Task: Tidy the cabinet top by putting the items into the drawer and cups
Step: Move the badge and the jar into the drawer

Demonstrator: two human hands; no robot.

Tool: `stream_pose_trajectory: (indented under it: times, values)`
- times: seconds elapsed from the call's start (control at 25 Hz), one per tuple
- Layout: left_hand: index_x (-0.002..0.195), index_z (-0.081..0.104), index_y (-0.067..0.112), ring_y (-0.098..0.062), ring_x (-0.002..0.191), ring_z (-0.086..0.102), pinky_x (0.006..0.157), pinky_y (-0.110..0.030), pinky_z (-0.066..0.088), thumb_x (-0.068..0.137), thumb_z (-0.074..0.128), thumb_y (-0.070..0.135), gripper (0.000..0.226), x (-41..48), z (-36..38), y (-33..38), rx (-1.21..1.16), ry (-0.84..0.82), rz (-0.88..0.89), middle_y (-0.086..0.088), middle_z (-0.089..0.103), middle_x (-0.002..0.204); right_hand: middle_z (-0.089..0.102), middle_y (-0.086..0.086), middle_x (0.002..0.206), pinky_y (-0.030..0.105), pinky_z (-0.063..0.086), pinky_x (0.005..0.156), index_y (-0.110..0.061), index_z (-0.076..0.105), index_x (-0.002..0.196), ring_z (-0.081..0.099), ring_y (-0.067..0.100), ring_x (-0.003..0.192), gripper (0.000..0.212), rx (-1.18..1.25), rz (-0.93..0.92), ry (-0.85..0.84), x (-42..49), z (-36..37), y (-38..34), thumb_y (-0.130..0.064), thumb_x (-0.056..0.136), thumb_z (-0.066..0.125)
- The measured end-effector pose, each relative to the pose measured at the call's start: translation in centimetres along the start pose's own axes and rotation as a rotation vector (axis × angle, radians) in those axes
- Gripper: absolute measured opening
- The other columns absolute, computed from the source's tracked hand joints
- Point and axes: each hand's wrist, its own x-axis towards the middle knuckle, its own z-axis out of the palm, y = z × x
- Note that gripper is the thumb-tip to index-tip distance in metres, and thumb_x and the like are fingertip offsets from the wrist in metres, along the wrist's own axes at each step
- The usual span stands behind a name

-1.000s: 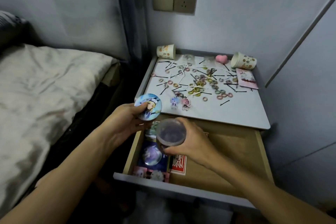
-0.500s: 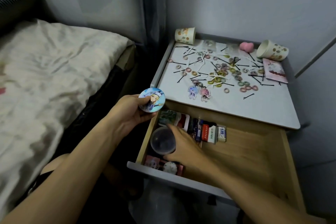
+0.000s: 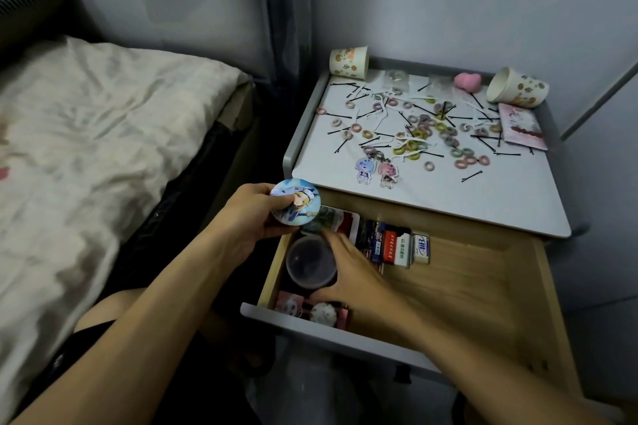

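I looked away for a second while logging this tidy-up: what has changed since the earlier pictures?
The right hand has lowered the clear plastic jar from above the drawer into its left side and still grips it. The left hand still holds the round badge. The hair ties, hairpins and paper cups on the cabinet top lie as before.

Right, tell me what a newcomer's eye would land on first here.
First, the scatter of small pastel hair ties and black bobby pins spread across the white cabinet top. Next, the left hand holds a round blue cartoon badge by that top's front left corner. Below it, at the left side of the open wooden drawer, the right hand grips a clear round plastic container.
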Motion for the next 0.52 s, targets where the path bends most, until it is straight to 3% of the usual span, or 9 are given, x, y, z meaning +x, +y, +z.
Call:
stream_pose_trajectory:
  times: [0.16,0.28,0.4,0.52]
  values:
    - [0.105,0.062,0.001,-0.027,0.086,0.072,0.078,-0.039,0.061,0.093,0.061,0.006,0.013,-0.1,0.3,-0.3,0.064,-0.024,-0.017,-0.02,0.073,0.097,0.019,-0.012,0.156,0.027,0.029,0.109,-0.03,0.014,0.153,0.025,0.003,0.138,0.111,0.093,0.034,0.086,-1.0,-3.4,-1.9,-0.048,0.068,0.083]
    - [0.106,0.063,-0.001,-0.029,0.089,0.073,0.078,-0.041,0.06,0.091,0.064,0.006,0.017,-0.2,0.8,-0.7,0.128,-0.087,-0.031,-0.02,0.073,0.098,0.033,-0.012,0.147,0.027,0.036,0.108,-0.028,0.03,0.148,0.035,0.004,0.134,0.096,0.142,-0.083,0.211,-0.5,-5.6,-4.1,-0.043,0.069,0.083]
    - [0.107,0.064,-0.002,-0.027,0.085,0.073,0.072,-0.038,0.06,0.09,0.065,0.007,0.02,-0.2,1.1,-1.1,0.187,-0.123,-0.031,-0.019,0.073,0.096,0.043,-0.01,0.135,0.03,0.043,0.104,-0.02,0.047,0.138,0.045,0.005,0.123,0.079,0.043,-0.197,0.193,0.6,-5.8,-5.2,-0.036,0.07,0.084]
    - [0.108,0.064,-0.003,-0.025,0.083,0.072,0.066,-0.034,0.06,0.09,0.066,0.007,0.021,-0.3,1.2,-1.3,0.235,-0.101,0.0,-0.018,0.073,0.094,0.046,-0.008,0.132,0.033,0.048,0.097,-0.019,0.048,0.136,0.05,0.008,0.116,0.075,-0.049,-0.253,0.174,1.3,-5.5,-5.2,-0.036,0.071,0.082]
